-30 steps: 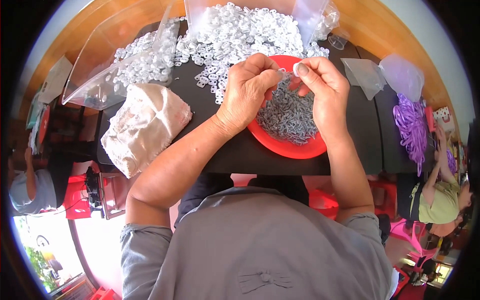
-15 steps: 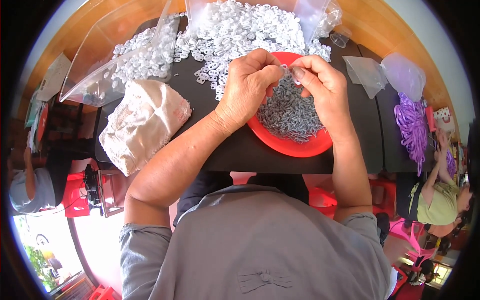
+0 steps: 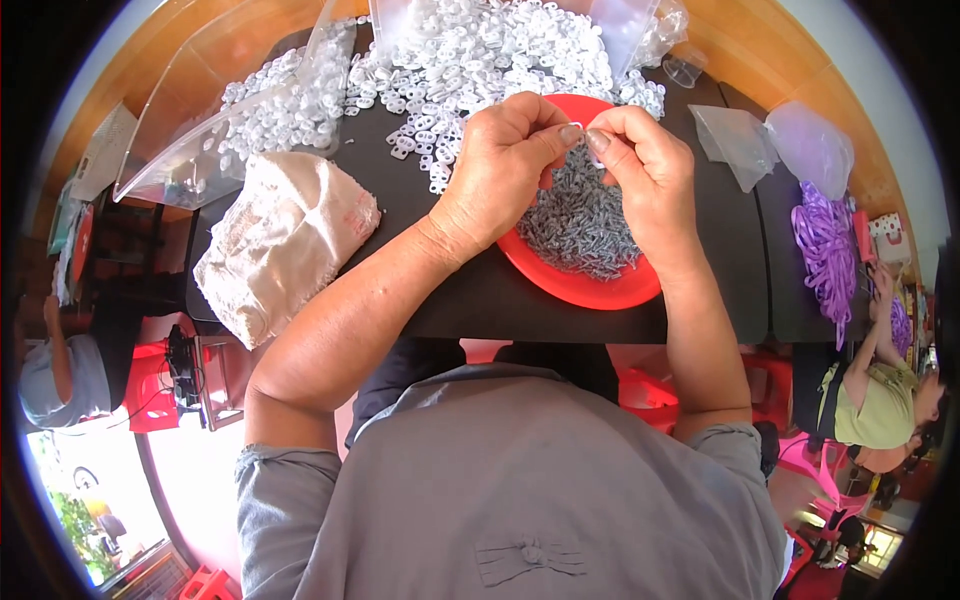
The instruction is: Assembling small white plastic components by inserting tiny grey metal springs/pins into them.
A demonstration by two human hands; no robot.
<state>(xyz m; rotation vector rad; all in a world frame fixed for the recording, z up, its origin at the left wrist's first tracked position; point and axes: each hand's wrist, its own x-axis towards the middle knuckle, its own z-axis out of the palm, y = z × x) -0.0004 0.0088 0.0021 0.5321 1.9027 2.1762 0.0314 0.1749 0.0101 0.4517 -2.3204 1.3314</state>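
Observation:
Above a red bowl (image 3: 585,296) full of small grey screws (image 3: 578,235), my two hands meet fingertip to fingertip. Between thumb and forefinger, my left hand (image 3: 505,160) pinches a small white plastic piece (image 3: 574,127), mostly covered by the fingers. My right hand (image 3: 648,170) is closed in a pinch right beside it, with a bit of white showing under its thumb; what it grips is too hidden to name. Beyond the hands lies a large heap of white oval plastic pieces with holes (image 3: 500,50), spread over the dark table (image 3: 440,310).
Left of my forearm rests a crumpled off-white cloth (image 3: 290,240). A clear plastic bin (image 3: 170,150) holding more white pieces lies tipped at the far left. To the right are clear plastic bags (image 3: 735,145) and a purple ribbon bundle (image 3: 825,250). Other people sit at both sides.
My fingertips have shifted very slightly, still pinched together over the bowl. The view has moved a little; otherwise things stay where they were.

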